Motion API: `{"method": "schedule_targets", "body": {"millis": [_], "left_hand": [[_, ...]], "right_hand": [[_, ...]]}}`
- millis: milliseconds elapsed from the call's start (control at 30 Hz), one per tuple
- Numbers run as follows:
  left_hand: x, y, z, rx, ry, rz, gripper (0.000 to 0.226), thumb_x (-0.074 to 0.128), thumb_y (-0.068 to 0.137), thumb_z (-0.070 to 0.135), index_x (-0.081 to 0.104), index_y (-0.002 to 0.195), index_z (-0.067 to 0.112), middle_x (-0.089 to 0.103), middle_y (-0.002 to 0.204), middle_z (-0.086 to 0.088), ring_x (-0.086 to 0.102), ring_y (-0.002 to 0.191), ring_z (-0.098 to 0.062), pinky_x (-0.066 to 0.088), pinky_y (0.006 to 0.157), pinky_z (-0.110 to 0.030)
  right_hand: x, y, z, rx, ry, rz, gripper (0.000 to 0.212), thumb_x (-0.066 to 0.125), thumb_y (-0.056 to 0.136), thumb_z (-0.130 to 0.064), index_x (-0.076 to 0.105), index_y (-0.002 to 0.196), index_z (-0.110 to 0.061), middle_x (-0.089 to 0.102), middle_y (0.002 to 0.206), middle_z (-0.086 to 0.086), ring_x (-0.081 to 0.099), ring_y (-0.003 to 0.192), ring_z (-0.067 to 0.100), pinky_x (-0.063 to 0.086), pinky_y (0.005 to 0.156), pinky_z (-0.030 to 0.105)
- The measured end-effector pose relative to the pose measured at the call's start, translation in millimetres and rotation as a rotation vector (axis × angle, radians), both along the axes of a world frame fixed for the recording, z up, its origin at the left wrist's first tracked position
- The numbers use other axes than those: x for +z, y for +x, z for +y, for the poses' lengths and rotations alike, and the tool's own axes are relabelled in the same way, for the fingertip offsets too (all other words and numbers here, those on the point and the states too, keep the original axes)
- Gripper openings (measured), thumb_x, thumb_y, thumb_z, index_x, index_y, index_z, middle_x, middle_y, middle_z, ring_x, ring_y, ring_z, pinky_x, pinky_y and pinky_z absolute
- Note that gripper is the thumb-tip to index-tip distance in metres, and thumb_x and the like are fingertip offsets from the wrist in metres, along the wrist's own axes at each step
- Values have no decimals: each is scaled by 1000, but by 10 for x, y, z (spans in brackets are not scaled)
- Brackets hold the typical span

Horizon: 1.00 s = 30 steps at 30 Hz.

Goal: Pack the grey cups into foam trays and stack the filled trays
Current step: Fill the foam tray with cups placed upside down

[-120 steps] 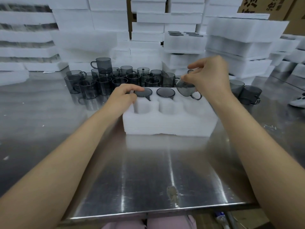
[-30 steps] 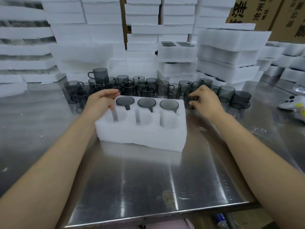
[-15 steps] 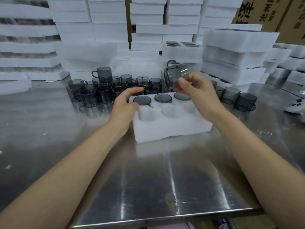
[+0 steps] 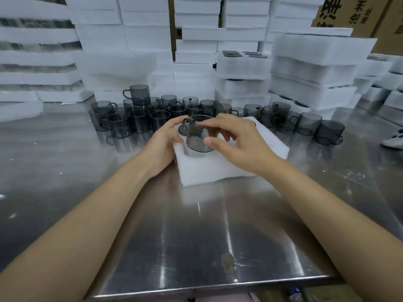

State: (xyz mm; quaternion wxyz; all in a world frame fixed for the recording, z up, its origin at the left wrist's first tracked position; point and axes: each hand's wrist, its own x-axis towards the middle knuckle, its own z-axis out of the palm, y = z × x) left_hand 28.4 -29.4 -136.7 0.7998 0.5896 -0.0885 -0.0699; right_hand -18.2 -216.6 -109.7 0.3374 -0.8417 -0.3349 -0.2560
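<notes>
On my feed, the foam tray (image 4: 218, 168) sits on the steel table (image 4: 196, 236), and I'll call everything off it. Beyond the tray's far-left corner stands a crowd of loose grey cups (image 4: 130, 120), one more cup perched on top of them (image 4: 138, 94).

The left hand (image 4: 162, 144) is against the tray's left end. Its forefinger is stretched out to the handle of the held cup (image 4: 199, 136) and its thumb is just beside the cup's wall. I can't tell from here whether that hand actually grips anything.

The held cup stands roughly upright, handle to the left, with its lower end at the mouth of the pocket in the tray's near-left corner. How deep it sits I can't make out. Behind it, at the tray's far-left pocket, a dark rim of a seated cup (image 4: 181, 130) peeks out.

The right hand (image 4: 237, 144) pinches the held cup, thumb on the near wall and fingers curled over the far rim.

Past the tray's far-right side runs another row of cups (image 4: 309, 125). Behind the tray rise stacks of white foam trays (image 4: 314, 68), one stack showing cups in its top layer (image 4: 242, 66). Cardboard boxes (image 4: 349, 12) are further back on the right.
</notes>
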Motion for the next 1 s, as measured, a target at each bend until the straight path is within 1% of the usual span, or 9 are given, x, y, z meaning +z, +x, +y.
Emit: {"method": "schedule_targets", "body": {"millis": [67, 200, 367, 500, 633, 733, 833, 900, 1000], "left_hand": [[19, -17, 0, 47, -53, 26, 68, 22, 71, -14, 52, 128, 6, 59, 112, -13, 55, 109, -29, 38, 109, -46], [41, -32, 1, 77, -113, 65, 63, 18, 74, -12, 53, 124, 5, 52, 117, -16, 51, 113, -31, 34, 112, -48], [54, -28, -4, 100, -154, 64, 45, 30, 86, 1, 54, 124, 4, 58, 97, -7, 55, 95, -22, 40, 102, -40], [42, -20, -4, 63, -87, 52, 40, 35, 88, 2, 55, 122, 9, 62, 100, -6, 55, 101, -24, 34, 110, -44], [42, -7, 3, 76, -37, 22, 42, 34, 89, -1, 55, 123, 11, 62, 104, -7, 57, 95, -22, 34, 110, -45], [40, -1, 3, 81, 12, -9, 40, 35, 89, -3, 57, 118, 13, 63, 103, -7, 57, 95, -22, 33, 110, -47], [35, 4, 13, 71, 65, -32, 38, 37, 90, -2, 58, 116, 16, 63, 107, -7, 53, 100, -25, 31, 109, -48], [39, 13, 32, 71, 88, -39, 37, 40, 89, -1, 60, 115, 18, 62, 110, -6, 53, 101, -24, 31, 108, -47], [27, 32, 58, 64, 131, -61, 38, 45, 85, 1, 61, 113, 22, 65, 108, -1, 55, 100, -22, 34, 107, -48]], "right_hand": [[-1, 3, 0, 18, -28, -23, 29, 61, 88, -21, 67, 115, -12, 55, 81, -14, 43, 70, 0, 35, 68, 21], [-40, 1, 29, 77, -110, -92, 24, 63, 90, -8, 66, 113, -4, 60, 83, 8, 44, 70, 13, 45, 71, 35], [-31, 35, 14, 47, -188, -41, 29, 57, 92, -20, 64, 118, -8, 52, 90, -13, 40, 77, -4, 35, 77, 24], [-28, 13, 48, 36, -245, -25, 31, 58, 92, -19, 63, 121, -12, 49, 92, -18, 44, 89, 4, 38, 80, 27], [-27, 23, 60, 26, -258, 74, 31, 60, 92, -20, 63, 123, -15, 43, 82, -30, 42, 76, -8, 28, 71, 8], [-28, 7, 57, 66, -168, 130, 27, 62, 91, -19, 67, 117, -15, 52, 79, -23, 46, 69, -8, 32, 66, 7], [-3, 3, 58, 111, 17, 229, 31, 66, 90, -21, 63, 120, -26, 61, 106, -4, 45, 67, 4, 38, 68, 15], [17, 16, 47, 80, 88, 300, 30, 58, 94, -28, 60, 124, -28, 60, 119, -9, 55, 85, 8, 39, 77, 15], [21, 40, 31, 56, 53, 333, 24, 54, 96, -31, 58, 118, -40, 64, 113, -12, 50, 103, 4, 34, 84, 12]]}}
